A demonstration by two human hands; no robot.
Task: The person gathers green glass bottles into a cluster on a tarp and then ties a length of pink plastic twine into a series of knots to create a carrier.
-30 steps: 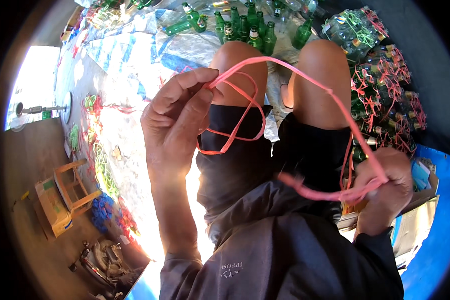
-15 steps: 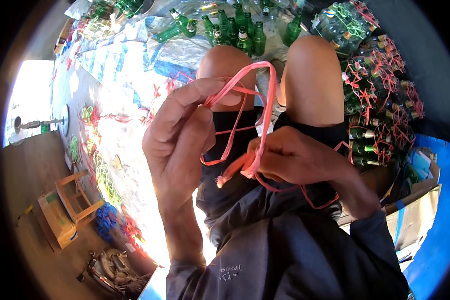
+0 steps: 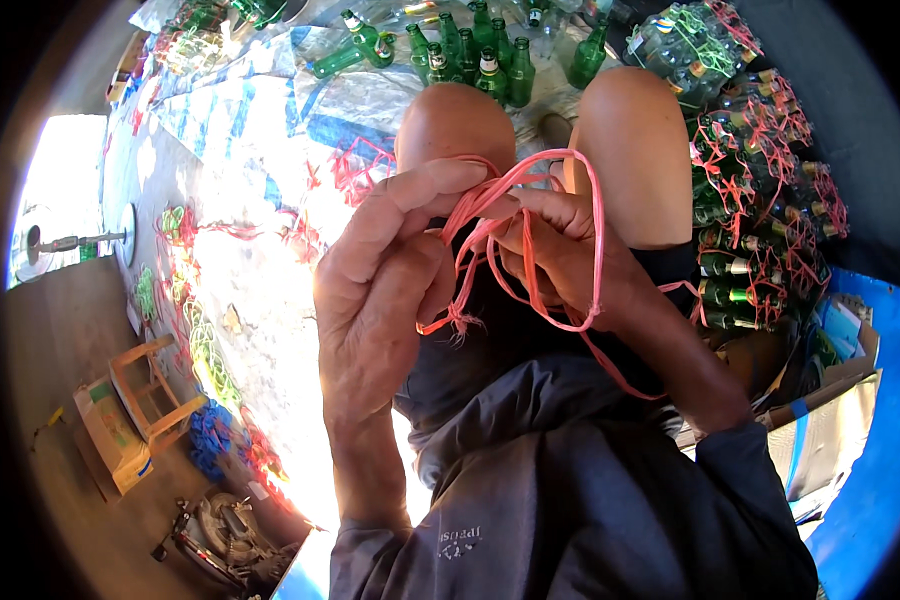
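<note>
Pink plastic twine (image 3: 598, 235) is looped between my two hands above my lap. My left hand (image 3: 375, 270) is closed, pinching several strands between thumb and fingers. Close beside it, my right hand (image 3: 570, 255) is closed on the same twine, its fingertips near the left fingers. One wide loop arches over the right hand. A frayed knot hangs just below the left fingertips. From the right hand a loose strand trails down to the right, across my dark clothing.
Green bottles (image 3: 490, 75) stand beyond my knees on a blue-and-white tarp (image 3: 240, 110). Bundles of bottles tied with pink twine (image 3: 740, 190) are stacked at the right, above an open cardboard box (image 3: 835, 420). Coloured twine (image 3: 200, 340) lies along the left, near a wooden stool (image 3: 155, 395).
My right hand has moved up and in to meet the left. The twine is now gathered into several loops between them, and the left hand has shifted slightly right.
</note>
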